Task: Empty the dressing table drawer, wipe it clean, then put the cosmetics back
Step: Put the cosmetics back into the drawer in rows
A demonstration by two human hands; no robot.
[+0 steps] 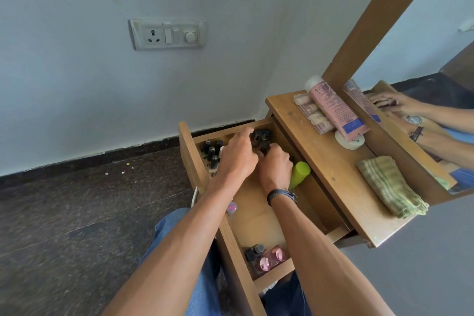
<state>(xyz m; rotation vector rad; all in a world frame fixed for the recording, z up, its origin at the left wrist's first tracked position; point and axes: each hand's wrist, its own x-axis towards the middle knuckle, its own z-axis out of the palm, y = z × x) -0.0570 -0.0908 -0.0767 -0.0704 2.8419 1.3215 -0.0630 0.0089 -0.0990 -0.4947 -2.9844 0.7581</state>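
Observation:
The wooden drawer is pulled out under the dressing table top. Both my hands reach into its far end among small dark-capped bottles. My left hand lies over several black-capped bottles, its fingers stretched toward the far group. My right hand has its fingers curled around a dark bottle. A lime-green bottle lies next to my right wrist. Pink-capped bottles and a dark bottle stand at the drawer's near end.
On the table top lie a folded green-striped cloth, a pink tube standing on its white cap, and a clear packet. The mirror stands behind. A wall socket plate is at the left; dark floor lies below.

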